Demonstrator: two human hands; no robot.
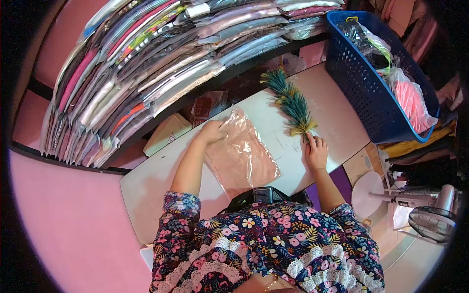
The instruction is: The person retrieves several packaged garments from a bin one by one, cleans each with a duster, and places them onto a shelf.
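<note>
A clothing shop's packing corner — shelves of bagged garments [161,63], a full blue basket [361,93].

A white rectangular worktop [161,173] carries a clear plastic bag holding folded pink cloth [240,156], which lies in front of the person at the middle. The left hand [211,132] rests on the bag's far left corner. To the right of the bag lies a green and yellow feather duster [291,101], its handle end touched by the right hand [315,152]. Behind the worktop, a shelf of stacked bagged garments [146,68] runs across. A blue perforated plastic basket [364,93] holding bagged items stands at the worktop's far right. A standing fan [430,222] is off to the near right.
</note>
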